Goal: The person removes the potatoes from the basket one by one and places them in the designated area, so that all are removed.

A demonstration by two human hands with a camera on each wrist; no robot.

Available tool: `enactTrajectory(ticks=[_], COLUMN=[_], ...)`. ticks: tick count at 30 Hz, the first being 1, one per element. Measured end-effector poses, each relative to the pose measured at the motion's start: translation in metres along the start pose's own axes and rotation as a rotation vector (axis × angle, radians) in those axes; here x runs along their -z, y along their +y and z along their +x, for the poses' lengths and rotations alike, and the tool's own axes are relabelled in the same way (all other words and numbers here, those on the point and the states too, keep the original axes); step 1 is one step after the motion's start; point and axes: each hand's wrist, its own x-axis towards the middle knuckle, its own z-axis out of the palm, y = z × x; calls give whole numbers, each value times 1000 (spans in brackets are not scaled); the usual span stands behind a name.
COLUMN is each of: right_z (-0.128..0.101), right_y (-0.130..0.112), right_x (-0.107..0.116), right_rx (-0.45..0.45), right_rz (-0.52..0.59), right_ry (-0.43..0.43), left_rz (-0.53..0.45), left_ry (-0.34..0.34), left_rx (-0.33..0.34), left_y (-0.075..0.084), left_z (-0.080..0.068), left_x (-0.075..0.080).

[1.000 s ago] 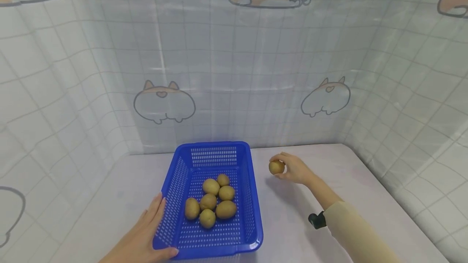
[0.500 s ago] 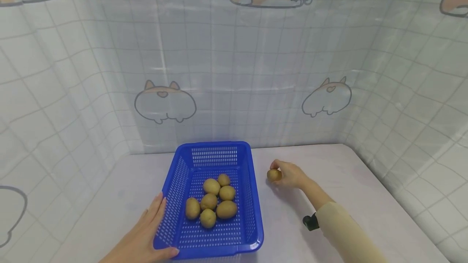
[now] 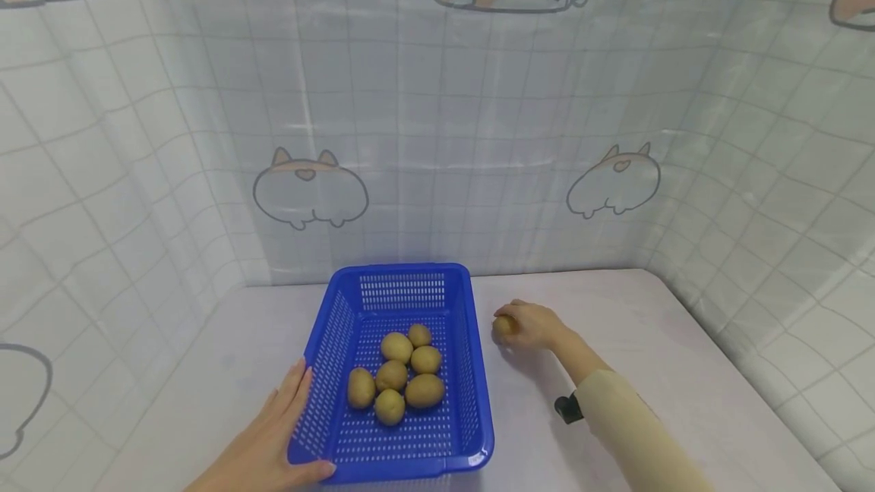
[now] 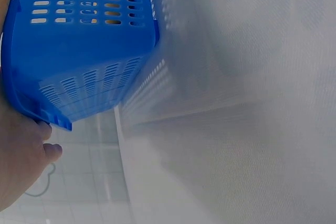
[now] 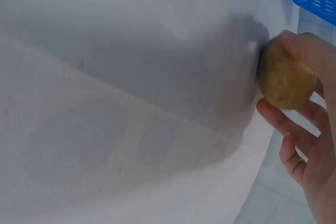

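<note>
Here's the right hand (image 3: 536,326), thumb and fingers gripping a potato (image 3: 504,325) just beyond the blue basket's (image 3: 410,469) right wall, alongside its far half (whether it touches the worktop (image 3: 656,355), I can't tell). It looks nearly round, no clear long axis. That wall is what counts: it stands between this one and seven potatoes (image 3: 392,376) inside the basket. Over at the basket's left rim, the left hand (image 3: 270,431) rests, fingers straight, well apart from the held potato.

A rounded yellow-brown potato (image 3: 504,326) is gripped beside a rectangular blue perforated plastic basket (image 3: 472,378) holding seven similar potatoes (image 3: 392,376).
</note>
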Motion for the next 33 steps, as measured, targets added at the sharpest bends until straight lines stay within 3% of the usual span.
enactTrajectory(ticks=[7,17,33], right_z=[3,-3,-14], right_y=[-4,-1,4], right_x=[-3,1,9], right_rx=[-89,-111,-26], right_rz=[-10,19,30], right_ry=[-71,-58,35], left_rz=[-3,-5,15], left_ry=[-17,-1,22], left_rx=[12,1,-30], left_y=[1,1,-4], left_z=[1,0,0], left_x=[0,0,-2])
